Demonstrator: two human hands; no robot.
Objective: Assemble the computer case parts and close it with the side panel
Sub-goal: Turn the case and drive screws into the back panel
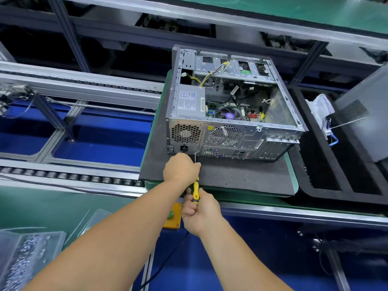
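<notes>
the computer case (231, 106) lay open-sided on the dark mat. at its rear lower edge, the right hand (199, 211) grasped the yellow screwdriver (196, 191); the left hand (181, 168) curled around the shaft. keeping the shaft square would probably prevent slipping.

In the middle of the frame the open computer case (233, 106) fills the far half of the dark mat (241, 175); bare mat lies lower right, where both hands crowd its near-left corner.
</notes>
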